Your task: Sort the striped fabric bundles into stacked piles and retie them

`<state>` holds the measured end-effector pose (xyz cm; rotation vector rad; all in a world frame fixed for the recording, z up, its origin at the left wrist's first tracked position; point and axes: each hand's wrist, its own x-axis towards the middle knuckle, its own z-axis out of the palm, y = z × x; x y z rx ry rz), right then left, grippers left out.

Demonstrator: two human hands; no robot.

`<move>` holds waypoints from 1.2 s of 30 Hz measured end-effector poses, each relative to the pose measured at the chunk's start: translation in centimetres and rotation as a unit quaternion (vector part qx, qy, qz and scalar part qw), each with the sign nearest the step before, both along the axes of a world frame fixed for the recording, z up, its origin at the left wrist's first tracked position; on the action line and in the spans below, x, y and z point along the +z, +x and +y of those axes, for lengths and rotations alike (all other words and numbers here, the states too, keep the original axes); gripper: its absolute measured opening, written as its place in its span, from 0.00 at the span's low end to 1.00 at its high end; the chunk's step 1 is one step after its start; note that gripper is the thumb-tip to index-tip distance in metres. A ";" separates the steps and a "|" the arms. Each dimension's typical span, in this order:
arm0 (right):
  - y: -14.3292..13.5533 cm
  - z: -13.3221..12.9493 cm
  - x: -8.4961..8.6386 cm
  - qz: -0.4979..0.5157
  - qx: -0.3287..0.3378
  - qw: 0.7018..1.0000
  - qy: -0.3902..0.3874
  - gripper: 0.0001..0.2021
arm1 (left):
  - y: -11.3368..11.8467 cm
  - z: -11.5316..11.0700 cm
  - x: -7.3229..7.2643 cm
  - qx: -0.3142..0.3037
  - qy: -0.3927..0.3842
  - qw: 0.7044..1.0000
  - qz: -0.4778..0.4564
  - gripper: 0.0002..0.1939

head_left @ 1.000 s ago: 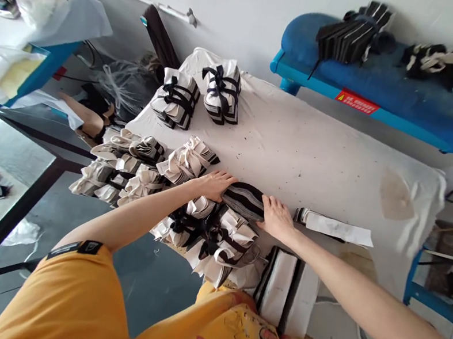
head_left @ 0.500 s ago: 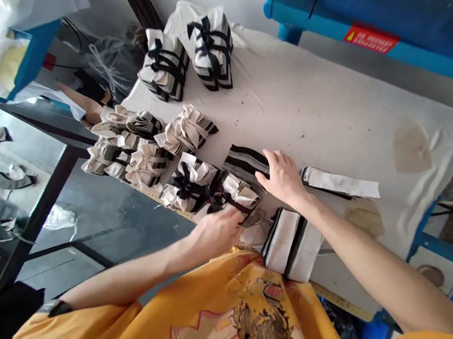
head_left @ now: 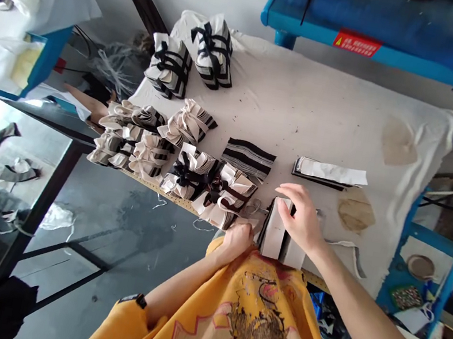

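Note:
My left hand (head_left: pixel 239 238) is closed at the table's front edge, beside a small pale scrap; what its fingers hold, if anything, is too small to make out. Fingers apart, my right hand (head_left: pixel 300 214) hovers over the white-topped strip stacks (head_left: pixel 276 231) near my shirt, holding nothing. Left of it lies a flat black-and-grey striped piece (head_left: pixel 248 159). Bundles tied with dark ribbon (head_left: pixel 188 173) sit near the front edge, and another dark-tied bundle (head_left: pixel 232 189) is just beyond my left hand. A long strip stack topped with white (head_left: pixel 331 172) lies beyond my right hand.
Pale-tied bundles (head_left: pixel 150 155) crowd the left end of the cloth-covered table (head_left: pixel 328 111); two dark-tied bundles (head_left: pixel 213 53) stand at the back left. A blue machine frame (head_left: pixel 312 32) borders the back. Brown patches (head_left: pixel 356 210) lie at the right.
My right hand has left the striped piece and moved toward me, over the white-topped stacks. My left hand has drawn back from the dark-tied bundle to the table's edge. The view has shifted slightly.

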<state>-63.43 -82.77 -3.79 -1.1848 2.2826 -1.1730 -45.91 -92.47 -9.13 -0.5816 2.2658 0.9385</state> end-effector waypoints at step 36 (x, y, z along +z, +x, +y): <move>-12.3 -15.6 -10.3 0.153 0.136 0.909 0.363 0.20 | -19.3 -28.7 -5.1 -0.288 -0.133 0.922 0.223 0.20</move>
